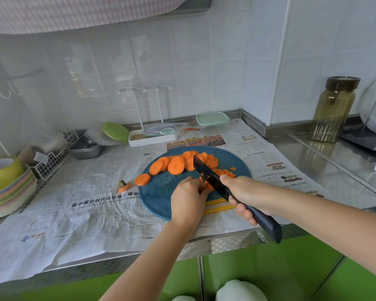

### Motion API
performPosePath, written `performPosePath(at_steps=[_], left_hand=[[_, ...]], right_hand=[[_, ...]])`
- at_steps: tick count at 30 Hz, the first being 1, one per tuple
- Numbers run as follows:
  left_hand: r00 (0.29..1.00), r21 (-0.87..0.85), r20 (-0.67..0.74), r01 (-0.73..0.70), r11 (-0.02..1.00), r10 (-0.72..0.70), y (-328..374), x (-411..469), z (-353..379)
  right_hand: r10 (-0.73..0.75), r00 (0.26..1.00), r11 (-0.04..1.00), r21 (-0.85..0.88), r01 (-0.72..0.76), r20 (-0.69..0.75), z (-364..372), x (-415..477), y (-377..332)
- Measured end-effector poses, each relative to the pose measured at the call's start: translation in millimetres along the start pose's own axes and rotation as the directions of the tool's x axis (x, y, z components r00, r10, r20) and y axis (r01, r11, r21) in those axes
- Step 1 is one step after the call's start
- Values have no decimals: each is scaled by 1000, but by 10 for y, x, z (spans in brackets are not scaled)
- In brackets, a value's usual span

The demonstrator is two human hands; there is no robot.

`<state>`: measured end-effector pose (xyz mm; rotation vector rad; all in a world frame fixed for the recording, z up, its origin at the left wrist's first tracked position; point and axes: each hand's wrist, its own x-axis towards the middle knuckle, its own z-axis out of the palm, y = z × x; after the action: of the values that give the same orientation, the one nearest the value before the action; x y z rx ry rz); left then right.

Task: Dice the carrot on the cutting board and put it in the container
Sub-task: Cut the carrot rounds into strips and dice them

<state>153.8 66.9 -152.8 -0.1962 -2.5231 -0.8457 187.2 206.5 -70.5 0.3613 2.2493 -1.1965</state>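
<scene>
The person's right hand (pixel 245 196) is wrapped around the dark handle of a knife (pixel 206 172), with 1 digit stretched forward to the heel of the blade. The left hand (pixel 188 197) is curled down over a few carrot pieces right against the blade's flat, pinning them to the round blue cutting board (pixel 159 192).

The main danger is to the left fingertips. They sit touching the blade, and the pieces under them are small, so a piece that rolls or a stroke that drifts left would likely meet skin. The digit on the heel of the blade could also slide onto the edge if the grip slips.

Most of the carrot lies as a fanned heap of carrot slices (pixel 176 165) at the far side of the board, with a small pile of diced bits (pixel 225 172) to the right of the blade. 1 loose slice (pixel 142 179) rests at the board's left rim and could be knocked onto the newspaper (pixel 85 203), where the carrot top (pixel 123 186) already lies.

The board sits on that loose paper, so it may shift under hard chopping.

The container (pixel 213 122) stands well apart at the back of the counter, apparently with its green lid on; carrying dice that far risks spills.
</scene>
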Motion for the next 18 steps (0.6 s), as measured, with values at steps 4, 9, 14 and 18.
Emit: performPosePath(at_steps=[4,9,14,18], left_hand=[[1000,-21,0,9,1000,-9,-13,9,2],[1000,-22,3,16,1000,-16,-38,28,13],[1000,6,16,18,1000,-18,-49,48,21],[1000,12,12,26,1000,-27,-62,50,27]], right_hand=[[54,997,998,20,-55,56,-62,2,-70],[94,990,995,3,-95,101,-86,35,-117],[120,980,990,49,-129,161,-77,78,-108],[113,992,993,-32,-112,53,29,79,-73]])
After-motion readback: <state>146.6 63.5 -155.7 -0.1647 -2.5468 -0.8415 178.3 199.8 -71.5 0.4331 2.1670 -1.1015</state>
